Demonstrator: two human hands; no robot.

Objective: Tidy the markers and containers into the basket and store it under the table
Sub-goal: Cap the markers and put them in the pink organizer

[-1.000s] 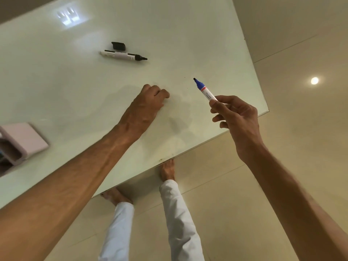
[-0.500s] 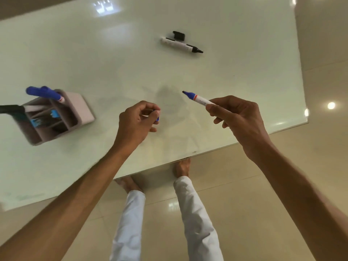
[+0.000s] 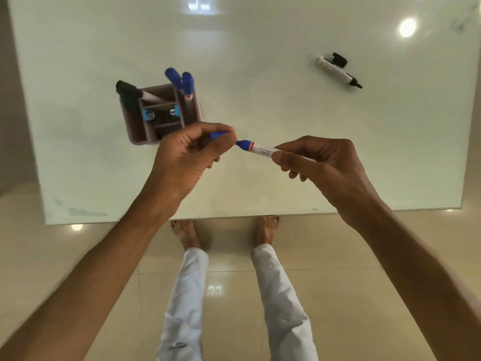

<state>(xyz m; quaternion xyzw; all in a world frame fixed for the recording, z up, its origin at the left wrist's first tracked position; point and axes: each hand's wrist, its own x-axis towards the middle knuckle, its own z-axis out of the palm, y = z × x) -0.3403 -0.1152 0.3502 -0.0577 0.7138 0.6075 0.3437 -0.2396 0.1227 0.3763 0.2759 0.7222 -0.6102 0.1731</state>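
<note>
My right hand (image 3: 322, 165) grips an uncapped blue marker (image 3: 257, 148) by its white barrel, tip pointing left. My left hand (image 3: 187, 155) pinches the blue cap (image 3: 217, 136), which sits just left of the marker's tip. Both hands hover over the white table (image 3: 286, 108). Just behind my left hand stands a pinkish-brown divided basket (image 3: 194, 109) with two blue-capped markers (image 3: 181, 80) and a black-capped marker (image 3: 130, 89) sticking out. A black marker (image 3: 335, 71) lies uncapped at the far right, its black cap (image 3: 339, 59) beside it.
The table's front edge (image 3: 234, 217) runs across the view, with my feet and white trouser legs (image 3: 187, 295) below it on a glossy beige tiled floor. Small blue and black items lie in the basket's middle compartments.
The view has swung so the basket is now near the centre. My hands have come together, bringing the blue cap close to the marker's tip.
</note>
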